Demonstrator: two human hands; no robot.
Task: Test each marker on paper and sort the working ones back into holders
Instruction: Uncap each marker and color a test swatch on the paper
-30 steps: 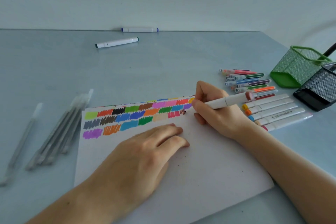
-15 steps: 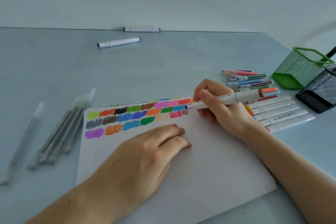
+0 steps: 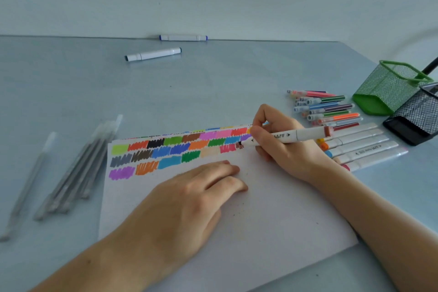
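Observation:
A white sheet of paper (image 3: 260, 220) lies before me, its top rows filled with coloured scribble swatches (image 3: 180, 149). My right hand (image 3: 284, 147) grips a white marker with a brown end cap (image 3: 308, 134), tip down on the paper beside a small brown scribble at the end of the second row. My left hand (image 3: 189, 201) rests flat on the sheet, fingers straight. To the right lie several white double-ended markers (image 3: 362, 147) and several thin coloured pens (image 3: 327, 109). A green mesh holder (image 3: 388, 87) and a black mesh holder (image 3: 417, 121) lie tipped at the far right.
Two white markers (image 3: 154, 54) lie far back near the wall, one of them (image 3: 183, 37) against the table's rear edge. Several clear pens (image 3: 78, 168) lie to the left of the paper, with a single one (image 3: 30, 180) further left.
My right hand lifted the marker slightly, then set its tip back on the paper beside the brown scribble. The left hand stayed put.

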